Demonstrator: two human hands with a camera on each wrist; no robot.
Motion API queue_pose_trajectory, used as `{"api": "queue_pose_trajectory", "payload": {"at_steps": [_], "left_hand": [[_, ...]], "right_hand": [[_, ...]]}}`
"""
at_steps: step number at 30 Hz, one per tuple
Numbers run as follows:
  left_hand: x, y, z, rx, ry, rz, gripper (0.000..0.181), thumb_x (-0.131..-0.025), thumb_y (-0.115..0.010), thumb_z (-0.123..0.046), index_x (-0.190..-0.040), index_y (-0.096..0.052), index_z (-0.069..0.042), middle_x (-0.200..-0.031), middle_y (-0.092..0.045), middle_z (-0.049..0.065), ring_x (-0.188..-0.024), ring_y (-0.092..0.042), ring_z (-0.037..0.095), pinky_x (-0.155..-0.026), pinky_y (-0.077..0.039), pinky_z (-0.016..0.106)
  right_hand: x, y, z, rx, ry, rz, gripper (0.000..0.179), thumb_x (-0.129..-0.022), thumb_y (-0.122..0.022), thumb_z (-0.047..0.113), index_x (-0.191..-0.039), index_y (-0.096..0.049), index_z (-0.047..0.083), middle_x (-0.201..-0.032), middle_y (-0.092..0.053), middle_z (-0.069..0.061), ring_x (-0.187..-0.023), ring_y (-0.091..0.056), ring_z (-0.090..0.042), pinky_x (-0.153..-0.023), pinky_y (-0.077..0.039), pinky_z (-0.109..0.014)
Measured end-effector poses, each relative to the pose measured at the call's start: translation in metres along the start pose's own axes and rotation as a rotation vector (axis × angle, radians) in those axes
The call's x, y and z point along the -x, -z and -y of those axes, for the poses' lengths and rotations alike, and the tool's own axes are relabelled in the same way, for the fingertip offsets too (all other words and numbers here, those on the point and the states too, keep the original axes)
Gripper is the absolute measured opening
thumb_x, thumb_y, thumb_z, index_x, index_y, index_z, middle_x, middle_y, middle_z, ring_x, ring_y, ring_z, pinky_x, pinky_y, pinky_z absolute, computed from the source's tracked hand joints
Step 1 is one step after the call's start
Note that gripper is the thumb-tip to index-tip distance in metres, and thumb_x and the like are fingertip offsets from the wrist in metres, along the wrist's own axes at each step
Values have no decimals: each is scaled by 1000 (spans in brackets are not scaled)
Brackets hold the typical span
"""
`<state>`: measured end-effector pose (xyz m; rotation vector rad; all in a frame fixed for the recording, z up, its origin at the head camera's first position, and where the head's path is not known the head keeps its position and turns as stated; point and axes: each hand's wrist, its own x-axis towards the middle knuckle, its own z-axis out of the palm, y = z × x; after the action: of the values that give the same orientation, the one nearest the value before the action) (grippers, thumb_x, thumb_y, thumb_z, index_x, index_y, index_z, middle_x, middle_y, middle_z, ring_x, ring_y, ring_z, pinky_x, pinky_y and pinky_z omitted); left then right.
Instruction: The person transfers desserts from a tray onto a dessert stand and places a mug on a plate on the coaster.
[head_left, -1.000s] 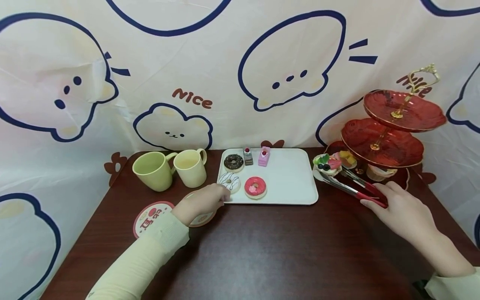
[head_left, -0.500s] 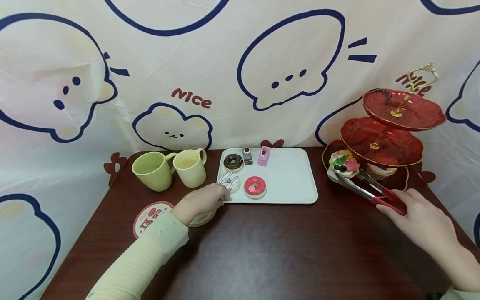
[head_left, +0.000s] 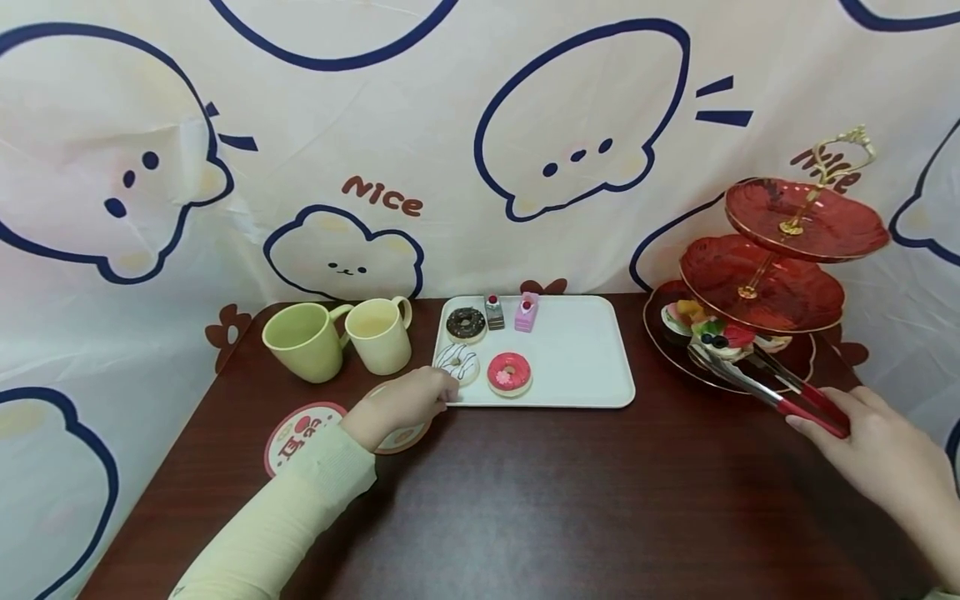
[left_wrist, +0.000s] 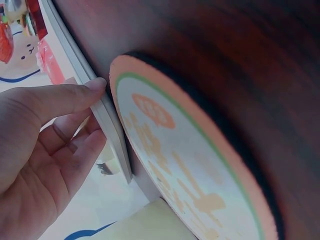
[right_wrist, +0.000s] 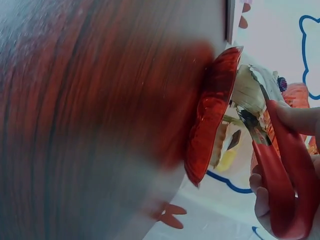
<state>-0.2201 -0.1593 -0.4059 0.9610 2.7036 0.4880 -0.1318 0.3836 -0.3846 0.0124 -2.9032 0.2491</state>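
Note:
My right hand [head_left: 881, 437] grips red-handled metal tongs [head_left: 813, 408]. Between the tong tips is a fruit-topped tart [head_left: 722, 337] with berries and a green slice, low over the front of the bottom red plate [head_left: 678, 354] of a tiered stand. In the right wrist view the tong tips [right_wrist: 257, 127] close around the tart's pale side, just above the plate's rim. On the left, my left hand [head_left: 408, 400] pinches the near left corner of a white tray [head_left: 581, 358]; in the left wrist view the thumb [left_wrist: 92, 92] presses along the tray's edge.
The tray bears a chocolate donut [head_left: 467, 323], a white striped donut [head_left: 459, 363], a pink donut [head_left: 509, 373] and two small cakes. Left of it stand a green mug [head_left: 303, 342] and a cream mug [head_left: 381, 337], with round coasters [head_left: 296, 433] in front. Other tarts [head_left: 681, 315] lie on the bottom plate.
My right hand has moved right with the tongs, carrying the tart from beside the tray to over the bottom plate. My left hand stays at the tray's corner.

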Motion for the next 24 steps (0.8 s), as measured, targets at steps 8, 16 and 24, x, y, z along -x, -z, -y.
{"api": "queue_pose_trajectory", "payload": {"at_steps": [8,16,24], "left_hand": [[0,1,-3,-8,19,2,20,-87,-68,10,-81,-70,-8,-78,-63,-2,-71,-54,14,-66,-48,29],[-1,-1,-2,-16,24,-1,21,-87,-69,10,-79,-69,-10,-77,-62,-4,-70,-53,14,-65,-47,29],[-2,-1,-2,-15,47,11,21,-88,-69,9,-82,-71,-11,-81,-66,-2,-73,-57,14,-69,-50,30]], "right_hand": [[-3,-4,-12,11,-19,22,70,-91,-74,46,-114,-55,-17,-93,-51,-31,-72,-55,-42,-62,-44,-60],[-10,-4,-15,42,-34,83,68,-90,-76,43,-116,-54,-16,-101,-50,-36,-80,-56,-49,-68,-45,-64],[-14,-3,-16,54,-41,122,67,-91,-76,41,-116,-53,-17,-97,-50,-34,-77,-56,-46,-66,-45,-62]]}}
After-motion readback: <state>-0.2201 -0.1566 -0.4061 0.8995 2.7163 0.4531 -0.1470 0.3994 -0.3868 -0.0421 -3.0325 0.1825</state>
